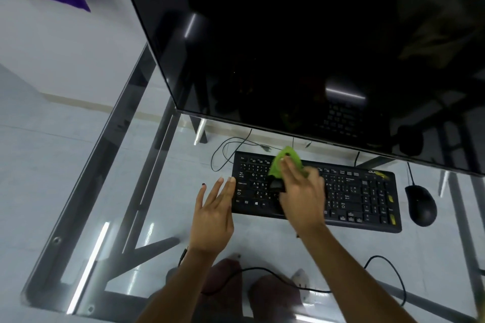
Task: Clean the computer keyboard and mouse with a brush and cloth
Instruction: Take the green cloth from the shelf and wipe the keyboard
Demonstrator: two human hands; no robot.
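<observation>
A black keyboard lies on the glass desk under the monitor. My right hand is over its left-middle keys, gripping a green-handled brush whose dark bristles touch the keys. The hand and brush are motion-blurred. My left hand rests at the keyboard's left edge, fingers spread and fingertips touching its side, holding nothing. A black mouse sits to the right of the keyboard. No cloth is visible.
A large dark monitor overhangs the back of the keyboard. The glass desk has a grey metal frame, and its left edge runs diagonally. Black cables trail behind the keyboard and near the front edge. My knees show through the glass.
</observation>
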